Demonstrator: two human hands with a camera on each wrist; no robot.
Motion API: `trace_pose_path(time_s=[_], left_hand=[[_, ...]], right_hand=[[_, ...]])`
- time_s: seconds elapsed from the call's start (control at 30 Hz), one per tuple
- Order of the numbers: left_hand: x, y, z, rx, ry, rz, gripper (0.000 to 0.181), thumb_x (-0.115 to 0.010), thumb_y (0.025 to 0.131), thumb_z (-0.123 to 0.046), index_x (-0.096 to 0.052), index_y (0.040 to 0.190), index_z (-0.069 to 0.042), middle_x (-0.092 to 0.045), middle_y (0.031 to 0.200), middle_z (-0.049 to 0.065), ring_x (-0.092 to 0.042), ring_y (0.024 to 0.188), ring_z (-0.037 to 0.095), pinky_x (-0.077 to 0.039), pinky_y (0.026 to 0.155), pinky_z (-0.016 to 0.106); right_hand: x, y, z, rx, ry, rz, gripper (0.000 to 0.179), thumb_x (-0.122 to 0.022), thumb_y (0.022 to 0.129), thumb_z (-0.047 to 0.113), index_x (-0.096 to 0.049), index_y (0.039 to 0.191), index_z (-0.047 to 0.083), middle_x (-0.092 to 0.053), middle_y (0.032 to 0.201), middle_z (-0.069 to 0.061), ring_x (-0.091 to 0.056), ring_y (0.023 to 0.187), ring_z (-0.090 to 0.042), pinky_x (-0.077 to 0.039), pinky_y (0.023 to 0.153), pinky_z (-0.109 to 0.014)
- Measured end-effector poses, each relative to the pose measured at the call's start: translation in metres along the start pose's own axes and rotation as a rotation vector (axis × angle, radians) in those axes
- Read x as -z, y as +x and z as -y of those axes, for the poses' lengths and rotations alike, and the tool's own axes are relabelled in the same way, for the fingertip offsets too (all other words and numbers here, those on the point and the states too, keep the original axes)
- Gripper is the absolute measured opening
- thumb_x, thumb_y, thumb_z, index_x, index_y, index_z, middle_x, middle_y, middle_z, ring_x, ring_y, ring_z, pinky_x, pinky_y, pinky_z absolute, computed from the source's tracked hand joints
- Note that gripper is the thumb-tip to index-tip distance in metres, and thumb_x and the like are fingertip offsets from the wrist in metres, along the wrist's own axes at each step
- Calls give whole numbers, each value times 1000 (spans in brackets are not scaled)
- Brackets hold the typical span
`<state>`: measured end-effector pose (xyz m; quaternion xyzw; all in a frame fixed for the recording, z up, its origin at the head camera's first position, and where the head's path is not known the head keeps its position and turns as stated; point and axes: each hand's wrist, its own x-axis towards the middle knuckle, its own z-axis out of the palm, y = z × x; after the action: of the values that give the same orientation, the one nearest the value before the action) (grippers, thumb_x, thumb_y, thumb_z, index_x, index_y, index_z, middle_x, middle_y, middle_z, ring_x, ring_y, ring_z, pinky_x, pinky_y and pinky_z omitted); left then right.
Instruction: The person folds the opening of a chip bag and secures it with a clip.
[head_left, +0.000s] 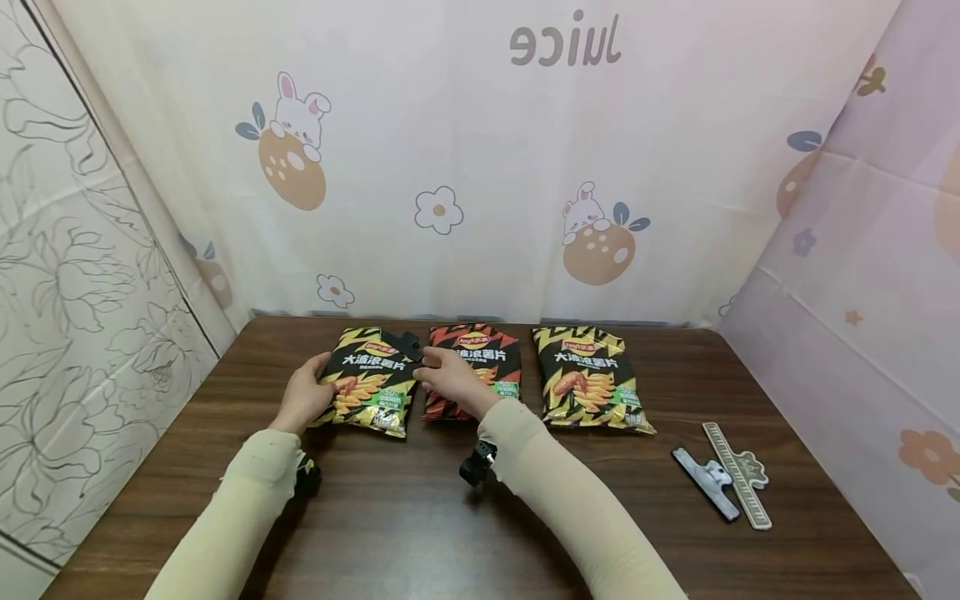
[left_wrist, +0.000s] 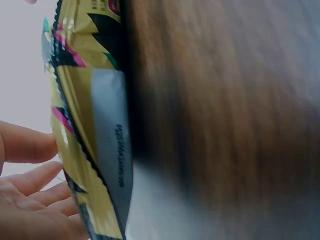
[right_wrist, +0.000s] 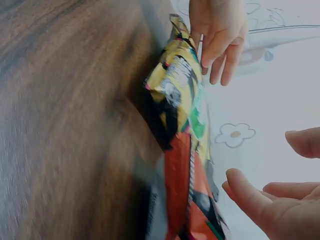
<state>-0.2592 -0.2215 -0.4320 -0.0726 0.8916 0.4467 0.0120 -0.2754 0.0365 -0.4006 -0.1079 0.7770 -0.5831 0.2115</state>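
A yellow-and-black chip bag [head_left: 367,387] lies at the left of the row, with a black clip [head_left: 407,343] at its upper right corner. My left hand [head_left: 303,392] rests along this bag's left edge, its fingers loosely extended against the packaging [left_wrist: 75,120]. Beside the clip and above the red chip bag [head_left: 480,337] is my right hand [head_left: 453,379]. Its thumb and fingers stand apart in the right wrist view, with nothing between them. Part of the red bag is hidden under the right hand and wrist.
Another yellow-and-black chip bag [head_left: 588,379] lies to the right of the red one. Two more clips, a silver one [head_left: 707,483] and a pale ruler-like one [head_left: 738,477], lie side by side at the table's right. A printed curtain [head_left: 480,267] hangs behind the table [head_left: 375,517].
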Motion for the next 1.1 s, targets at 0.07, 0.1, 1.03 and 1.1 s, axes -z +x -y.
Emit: trace_pose_path(time_s=[0.07, 0.1, 1.03, 1.1], left_hand=[[0, -2, -3, -17, 9, -18, 62, -45, 94, -2, -26, 153, 1, -28, 157, 27, -26, 145, 42, -32, 112, 53], [-1, -2, -4, -23, 11, -31, 60, -46, 95, -4, -27, 153, 1, -29, 156, 27, -29, 143, 42, -34, 110, 53], [-67, -18, -66, -136, -148, 81, 61, -56, 100, -24, -32, 152, -8, -34, 155, 20, -37, 140, 40, -38, 108, 55], [-71, -18, -69, -136, -161, 91, 62, -57, 99, -24, -31, 152, -7, -34, 155, 20, -37, 141, 40, -37, 109, 55]], right_hand=[[5, -2, 1, 8, 16, -5, 61, -54, 101, 18, -27, 155, 10, -35, 156, -18, -51, 132, -32, -46, 105, -43], [7, -3, 1, 12, 17, -8, 61, -54, 101, 18, -26, 155, 11, -35, 156, -18, -51, 132, -32, -46, 105, -44], [88, -48, -36, 123, -27, -301, 57, -49, 104, 23, -26, 156, 15, -41, 151, -19, -49, 133, -35, -45, 104, -49], [92, -51, -39, 108, -45, -315, 57, -50, 103, 24, -27, 155, 16, -42, 151, -18, -46, 135, -34, -43, 106, -51]])
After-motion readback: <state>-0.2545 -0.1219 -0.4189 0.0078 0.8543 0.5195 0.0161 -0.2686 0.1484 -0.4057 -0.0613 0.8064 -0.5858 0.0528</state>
